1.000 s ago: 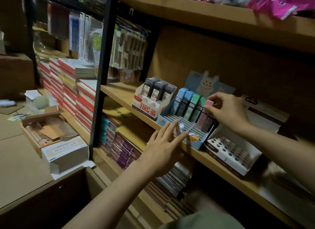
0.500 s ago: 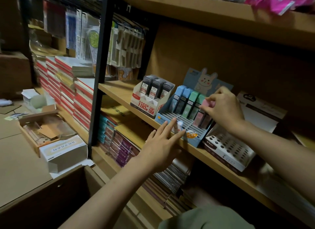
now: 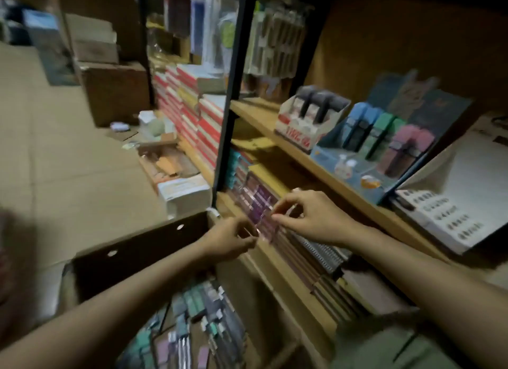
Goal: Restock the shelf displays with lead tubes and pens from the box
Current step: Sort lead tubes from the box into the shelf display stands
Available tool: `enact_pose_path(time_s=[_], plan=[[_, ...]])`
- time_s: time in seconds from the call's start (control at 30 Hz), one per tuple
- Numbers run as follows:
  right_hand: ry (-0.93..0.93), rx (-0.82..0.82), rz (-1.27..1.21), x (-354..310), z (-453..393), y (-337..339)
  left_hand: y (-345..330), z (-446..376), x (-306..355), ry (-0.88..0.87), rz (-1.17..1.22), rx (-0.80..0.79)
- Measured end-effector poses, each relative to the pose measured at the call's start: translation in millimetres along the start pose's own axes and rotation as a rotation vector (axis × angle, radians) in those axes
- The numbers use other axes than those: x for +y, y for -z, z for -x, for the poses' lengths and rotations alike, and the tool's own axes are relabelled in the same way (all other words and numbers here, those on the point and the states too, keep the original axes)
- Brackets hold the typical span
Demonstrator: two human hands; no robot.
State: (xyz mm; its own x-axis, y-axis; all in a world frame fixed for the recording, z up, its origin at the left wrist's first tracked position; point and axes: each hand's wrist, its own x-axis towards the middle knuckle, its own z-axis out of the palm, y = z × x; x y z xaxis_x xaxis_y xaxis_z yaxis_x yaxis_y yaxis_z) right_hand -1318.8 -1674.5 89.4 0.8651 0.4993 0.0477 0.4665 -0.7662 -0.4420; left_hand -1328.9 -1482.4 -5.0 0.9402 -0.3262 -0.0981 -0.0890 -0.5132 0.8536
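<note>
Lead tubes (image 3: 384, 146) standing upright in blue display tray (image 3: 354, 173) on shelf, up and right of both hands; left hand (image 3: 228, 242) and right hand (image 3: 310, 220) meeting above open box (image 3: 143, 247), fingers curling and pinching small blurred item, identity indeterminable.

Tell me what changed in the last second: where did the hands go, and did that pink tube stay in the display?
Both hands left the blue display and came down together over the open box. The right hand let go of the pink tube, which stands in the display's right end. Both now pinch something small and clear between them; blur hides what. The left hand no longer touches the display front. The displays stayed in place.
</note>
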Motion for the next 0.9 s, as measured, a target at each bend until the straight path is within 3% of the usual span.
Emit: enact_pose_path(time_s=[0.07, 0.23, 0.4, 0.47, 0.53, 0.73, 0.9], plan=[[0.032, -0.178, 0.025, -5, -7, -42, -1, 23, -46, 0.206, 0.038, 0.022], [0.008, -0.31, -0.089, -2, -19, -147, -14, 81, -125, 0.594, 0.125, 0.115], [-0.281, -0.363, -0.216, 16, -13, -237, -62, 100, -163, 0.823, 0.403, 0.445], [-0.32, -0.475, -0.178, 28, -8, -266, -84, 99, -177, 0.929, 0.556, 0.578], [-0.291, -0.59, -0.111, 36, -2, -289, -105, 100, -192, 1.019, 0.556, 0.659], [-0.129, -0.786, 0.141, 52, 4, -338, -149, 99, -215, 1.025, 0.29, 0.559], [-0.009, -0.742, 0.303, 57, 5, -365, -166, 96, -221, 0.977, 0.107, 0.575]])
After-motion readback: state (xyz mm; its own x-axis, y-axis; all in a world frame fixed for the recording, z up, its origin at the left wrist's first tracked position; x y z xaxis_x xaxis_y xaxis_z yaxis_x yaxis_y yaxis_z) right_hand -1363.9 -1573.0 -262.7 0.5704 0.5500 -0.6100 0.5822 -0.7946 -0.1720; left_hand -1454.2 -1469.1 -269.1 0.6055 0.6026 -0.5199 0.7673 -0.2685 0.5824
